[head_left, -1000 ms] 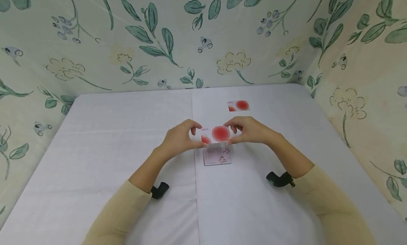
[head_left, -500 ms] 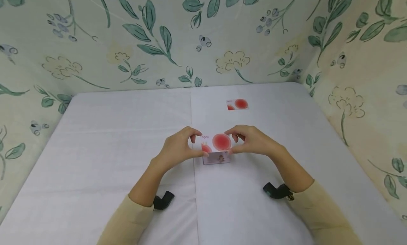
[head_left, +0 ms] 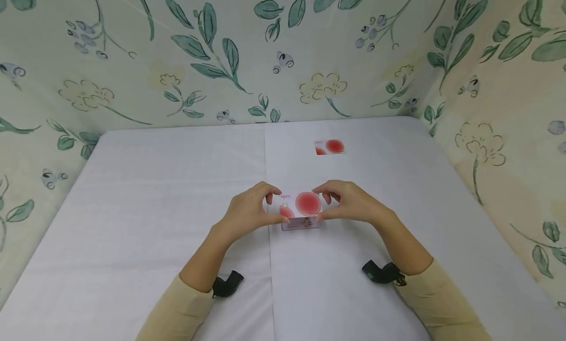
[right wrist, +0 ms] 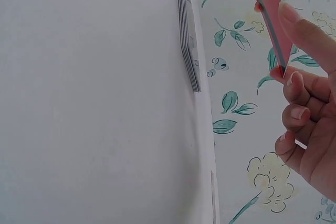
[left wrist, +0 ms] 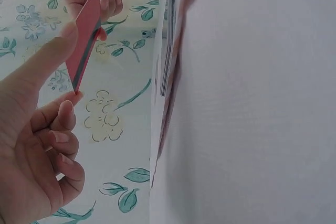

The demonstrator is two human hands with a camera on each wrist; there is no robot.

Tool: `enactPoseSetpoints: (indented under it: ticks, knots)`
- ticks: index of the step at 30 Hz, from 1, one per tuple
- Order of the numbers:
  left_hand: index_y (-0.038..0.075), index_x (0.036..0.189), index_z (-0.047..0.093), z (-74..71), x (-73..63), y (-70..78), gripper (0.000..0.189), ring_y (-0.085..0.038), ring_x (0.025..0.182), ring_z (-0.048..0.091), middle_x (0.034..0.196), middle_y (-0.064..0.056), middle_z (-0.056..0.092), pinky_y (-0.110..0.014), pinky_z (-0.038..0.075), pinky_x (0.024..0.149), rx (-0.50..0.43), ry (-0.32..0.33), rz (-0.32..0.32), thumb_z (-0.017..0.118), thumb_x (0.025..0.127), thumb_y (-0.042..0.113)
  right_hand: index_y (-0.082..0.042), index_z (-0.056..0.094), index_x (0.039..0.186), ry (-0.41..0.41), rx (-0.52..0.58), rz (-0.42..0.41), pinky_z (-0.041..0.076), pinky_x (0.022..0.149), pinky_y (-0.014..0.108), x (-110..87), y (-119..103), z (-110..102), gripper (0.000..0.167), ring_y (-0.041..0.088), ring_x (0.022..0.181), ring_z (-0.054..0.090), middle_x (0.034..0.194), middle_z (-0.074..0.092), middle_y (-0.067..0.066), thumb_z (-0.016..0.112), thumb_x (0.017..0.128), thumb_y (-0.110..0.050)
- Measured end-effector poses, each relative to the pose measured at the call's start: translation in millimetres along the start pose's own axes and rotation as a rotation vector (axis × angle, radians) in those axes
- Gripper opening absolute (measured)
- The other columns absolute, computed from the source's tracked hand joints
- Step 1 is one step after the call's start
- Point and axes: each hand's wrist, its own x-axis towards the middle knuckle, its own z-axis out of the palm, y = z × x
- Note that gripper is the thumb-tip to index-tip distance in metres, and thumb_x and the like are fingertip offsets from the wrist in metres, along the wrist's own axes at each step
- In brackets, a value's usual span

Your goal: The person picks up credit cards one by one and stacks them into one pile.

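Note:
A white card with red circles (head_left: 307, 203) is held up between both hands. My left hand (head_left: 249, 208) pinches its left end between thumb and forefinger, and my right hand (head_left: 353, 203) pinches the right end the same way. From the wrist views the card's underside (left wrist: 84, 40) looks pink with a dark stripe along one edge. Below it lies a small stack of cards (head_left: 305, 224), pale pink on top, its far part hidden behind the held card. In the right wrist view the stack's layered edges (right wrist: 186, 40) show apart from the held card.
Farther back on the white-covered table (head_left: 177, 174) lies a second red-and-white card (head_left: 334, 146) of the same design. Leaf-and-flower printed cloth (head_left: 212, 61) hangs behind the table and along its sides. A black wrist mount (head_left: 227, 284) sits at the left cuff, another (head_left: 381, 272) at the right.
Both hands have brought the card toward the person, so in the head view it covers more of the stack. The grip on both ends is unchanged, and the rear card stays put.

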Motion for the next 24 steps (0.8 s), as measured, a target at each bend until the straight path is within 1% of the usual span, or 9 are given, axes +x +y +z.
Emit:
enactPoseSetpoints:
  ticks: [3,9,12,18,24]
  knots:
    - [0.017,0.116,0.061,3.2,-0.2,-2.2,0.061,-0.010,0.060,0.039,0.089,0.002,0.054,-0.023,0.033,0.053,0.003,0.008,0.012,0.081,0.068,0.047,-0.005,0.065,0.114,0.001,-0.003,-0.008,0.039,0.057,0.022,0.1,1.8,2.0,0.053,0.025,0.073,0.048,0.079,0.052,-0.003,0.085,0.069,-0.024]
    - [0.016,0.115,0.061,9.0,0.3,-6.4,0.060,-0.010,0.061,0.040,0.089,0.000,0.055,-0.023,0.034,0.053,-0.004,0.009,0.015,0.083,0.067,0.045,-0.004,0.065,0.114,-0.016,-0.020,-0.014,0.039,0.058,0.022,2.1,7.0,6.1,0.052,0.019,0.073,0.047,0.079,0.052,-0.004,0.085,0.070,-0.024]
    - [0.015,0.114,0.061,11.8,1.6,-9.2,0.060,-0.010,0.062,0.040,0.088,0.001,0.055,-0.023,0.034,0.054,0.002,0.004,0.020,0.083,0.066,0.044,-0.004,0.065,0.114,-0.026,-0.035,-0.012,0.038,0.058,0.022,3.2,9.0,7.7,0.052,0.017,0.072,0.046,0.079,0.052,-0.004,0.085,0.069,-0.024]
    - [0.015,0.112,0.061,19.0,6.8,-16.1,0.062,-0.009,0.063,0.040,0.085,0.007,0.050,-0.023,0.035,0.054,0.021,0.004,0.039,0.084,0.064,0.047,-0.004,0.065,0.114,-0.047,-0.076,0.022,0.038,0.060,0.023,5.4,12.4,10.3,0.056,0.016,0.073,0.046,0.080,0.052,-0.005,0.085,0.068,-0.029]
    - [0.013,0.112,0.062,25.2,7.3,-17.7,0.062,-0.008,0.064,0.040,0.084,0.007,0.049,-0.022,0.035,0.056,0.011,-0.004,0.040,0.085,0.064,0.045,-0.005,0.064,0.115,-0.065,-0.110,0.065,0.039,0.059,0.023,5.0,15.4,13.6,0.059,0.013,0.073,0.046,0.081,0.053,-0.003,0.085,0.067,-0.033]
